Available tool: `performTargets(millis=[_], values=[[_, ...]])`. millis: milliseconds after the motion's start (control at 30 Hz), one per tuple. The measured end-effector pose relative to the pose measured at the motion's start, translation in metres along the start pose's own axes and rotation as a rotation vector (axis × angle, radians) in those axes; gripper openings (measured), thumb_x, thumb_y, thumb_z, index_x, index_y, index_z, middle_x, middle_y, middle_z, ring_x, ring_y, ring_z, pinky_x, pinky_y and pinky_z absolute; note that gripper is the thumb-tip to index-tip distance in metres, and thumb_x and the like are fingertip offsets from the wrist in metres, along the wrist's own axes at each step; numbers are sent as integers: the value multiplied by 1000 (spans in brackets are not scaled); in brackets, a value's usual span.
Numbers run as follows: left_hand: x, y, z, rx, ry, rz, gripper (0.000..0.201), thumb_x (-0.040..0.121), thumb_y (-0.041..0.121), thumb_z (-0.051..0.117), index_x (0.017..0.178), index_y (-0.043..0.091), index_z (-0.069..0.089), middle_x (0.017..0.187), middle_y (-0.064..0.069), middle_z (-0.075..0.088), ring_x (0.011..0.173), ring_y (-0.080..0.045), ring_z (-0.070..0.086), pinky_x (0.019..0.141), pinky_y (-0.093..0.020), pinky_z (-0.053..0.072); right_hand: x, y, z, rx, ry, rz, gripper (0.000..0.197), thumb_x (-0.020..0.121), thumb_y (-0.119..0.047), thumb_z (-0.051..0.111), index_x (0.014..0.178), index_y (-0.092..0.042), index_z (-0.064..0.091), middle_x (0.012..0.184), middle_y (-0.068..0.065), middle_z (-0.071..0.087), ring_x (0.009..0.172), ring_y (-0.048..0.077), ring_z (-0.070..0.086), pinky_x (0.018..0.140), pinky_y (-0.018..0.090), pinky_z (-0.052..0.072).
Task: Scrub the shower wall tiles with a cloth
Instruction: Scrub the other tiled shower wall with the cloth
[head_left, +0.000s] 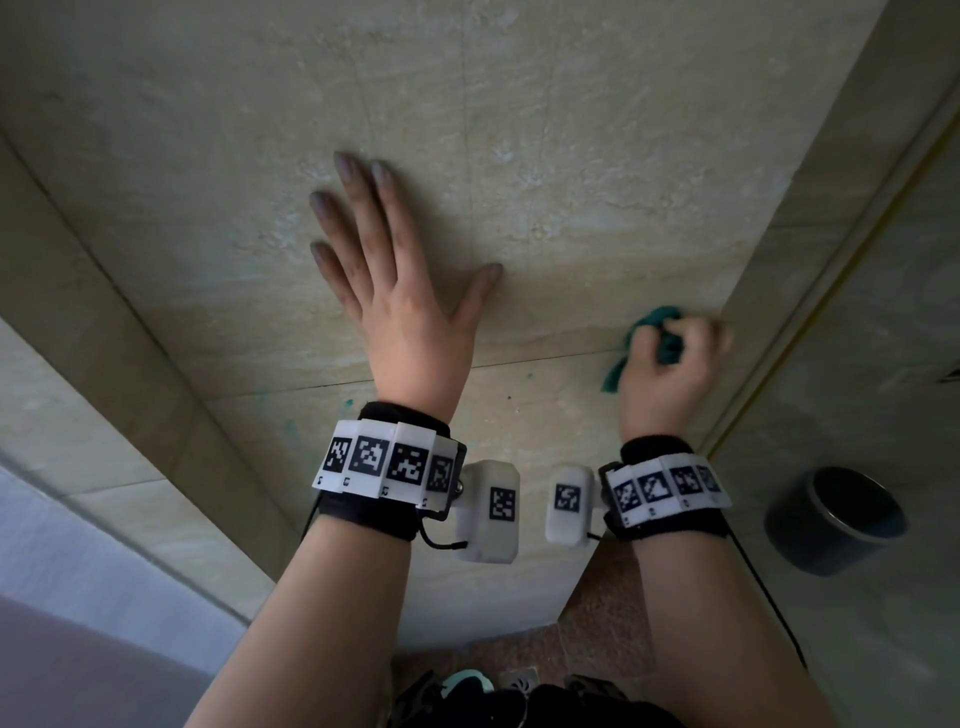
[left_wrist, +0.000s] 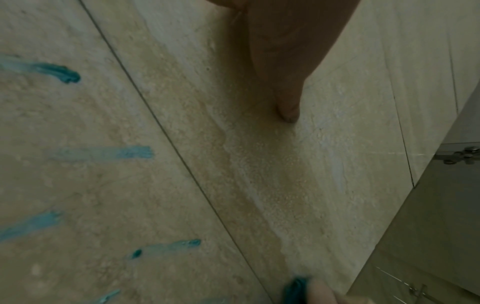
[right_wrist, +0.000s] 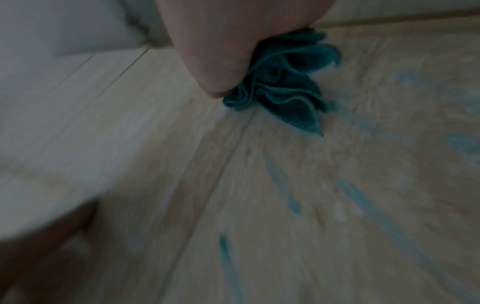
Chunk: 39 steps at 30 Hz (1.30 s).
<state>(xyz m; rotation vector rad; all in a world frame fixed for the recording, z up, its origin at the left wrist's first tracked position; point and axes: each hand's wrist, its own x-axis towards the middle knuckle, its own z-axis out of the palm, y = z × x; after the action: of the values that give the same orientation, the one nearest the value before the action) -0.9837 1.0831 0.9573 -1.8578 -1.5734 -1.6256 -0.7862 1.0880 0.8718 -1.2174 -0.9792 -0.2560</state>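
The beige shower wall tiles (head_left: 571, 171) fill the head view. My left hand (head_left: 395, 270) lies flat on the wall with its fingers spread and straight; its thumb (left_wrist: 288, 98) shows in the left wrist view. My right hand (head_left: 675, 364) grips a bunched teal cloth (head_left: 657, 332) and presses it against the wall near the right corner, just above a horizontal grout line (head_left: 519, 364). In the right wrist view the crumpled cloth (right_wrist: 283, 82) bulges out from under the hand. Teal streaks (left_wrist: 64, 72) mark the tile below the grout line; they also show as blurred teal streaks (right_wrist: 363, 197).
A side wall (head_left: 831, 171) meets the tiled wall at the corner right of the cloth. A dark round holder (head_left: 836, 519) sticks out from the right wall. A ledge (head_left: 104, 322) runs along the left. A floor drain (head_left: 519, 680) lies below. A metal hinge (left_wrist: 459, 154) sits on glass.
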Motion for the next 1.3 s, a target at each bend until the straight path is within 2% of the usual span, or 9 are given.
performTargets(millis=[167, 300, 467, 567, 667, 800, 967, 1133, 1300], values=[[0, 1, -1, -2, -5, -7, 99, 85, 53, 64, 149, -4, 15, 156, -28, 10, 142, -42, -4, 116, -41, -12, 16, 21, -9, -2, 99, 340, 34, 82, -35, 47, 95, -4, 52, 110, 22, 51, 93, 28, 56, 84, 45, 51], [0, 2, -2, -6, -16, -8, 99, 85, 53, 64, 149, -3, 15, 156, -27, 10, 142, -43, -3, 115, -40, -13, -3, 4, 1, -19, 36, 250, 23, 85, -26, 51, 91, -4, 52, 100, 21, 52, 86, 28, 55, 78, 46, 51], [-2, 0, -9, -23, -30, 38, 91, 86, 43, 67, 150, 0, 18, 156, -25, 13, 143, -41, 0, 117, -38, -10, -27, -38, 10, 120, -256, -1, 11, 79, -11, 59, 76, 0, 55, 76, 10, 55, 67, 14, 49, 60, 23, 43], [-7, -9, -19, -84, 57, 129, 65, 87, 23, 69, 140, -3, 42, 147, -24, 36, 138, -36, 23, 117, -39, 16, -28, -62, 13, 211, -314, -132, 10, 75, -8, 58, 70, 1, 56, 72, 13, 55, 66, 17, 49, 60, 21, 40], [-13, -17, -31, -202, 129, 169, 34, 89, 13, 65, 119, -4, 60, 116, -19, 59, 108, -25, 52, 94, -33, 43, -27, -86, 19, 343, -356, -124, 7, 77, -5, 59, 78, 2, 59, 79, 13, 57, 73, 17, 53, 66, 22, 44], [-17, -25, -56, -469, -84, -6, 14, 93, 12, 60, 102, 4, 66, 91, -4, 64, 80, -8, 60, 74, -14, 47, -32, -116, 30, 530, -514, -51, 17, 83, -7, 64, 97, -15, 60, 97, 8, 63, 91, 20, 63, 80, 33, 52], [-21, -41, -85, -647, -234, -218, 8, 92, 29, 58, 97, 33, 64, 95, 9, 66, 90, -4, 64, 80, -22, 52, -48, -152, 40, 724, -659, 46, 24, 83, -9, 68, 96, -24, 54, 104, -3, 61, 100, 10, 62, 87, 25, 49], [-27, -55, -107, -824, -253, -345, 21, 91, 27, 62, 112, 26, 65, 115, -1, 63, 111, -10, 60, 84, -17, 48, -62, -170, 43, 817, -804, 87, 25, 81, -16, 62, 106, -17, 61, 115, 13, 58, 109, 20, 59, 90, 26, 47], [-35, -64, -113, -730, -176, -403, 30, 87, 16, 69, 117, 14, 64, 119, -10, 58, 113, -14, 57, 84, -13, 47, -68, -177, 44, 897, -978, 74, 39, 78, -13, 48, 114, -17, 63, 119, -12, 59, 117, 13, 55, 94, 30, 48]])
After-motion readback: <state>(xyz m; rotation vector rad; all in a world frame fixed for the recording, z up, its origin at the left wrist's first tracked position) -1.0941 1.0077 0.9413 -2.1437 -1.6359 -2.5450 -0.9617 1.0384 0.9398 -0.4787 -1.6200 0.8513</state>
